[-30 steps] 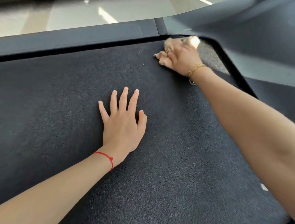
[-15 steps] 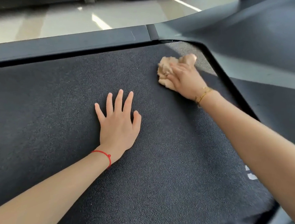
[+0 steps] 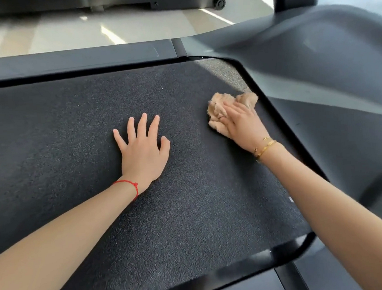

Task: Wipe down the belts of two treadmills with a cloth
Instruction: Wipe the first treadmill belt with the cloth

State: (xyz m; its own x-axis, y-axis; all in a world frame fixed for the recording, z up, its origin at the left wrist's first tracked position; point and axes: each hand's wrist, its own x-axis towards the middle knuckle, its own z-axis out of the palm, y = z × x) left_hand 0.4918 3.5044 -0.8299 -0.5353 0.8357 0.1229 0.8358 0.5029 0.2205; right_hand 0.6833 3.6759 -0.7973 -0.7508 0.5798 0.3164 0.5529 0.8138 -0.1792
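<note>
Left hand (image 3: pixel 143 152) flat mid-belt (image 3: pixel 70 136), right hand (image 3: pixel 243 124) on cloth (image 3: pixel 217 110) (near belt's right edge)

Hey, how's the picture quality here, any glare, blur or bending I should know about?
Head view: sunlight streaks glare on the pale floor and wash out the belt corner near the cloth; the side rail bows from wide-angle distortion; the belt's texture is sharp at centre, softer toward the frame edges; the right hand and left hand look crisp.
</note>
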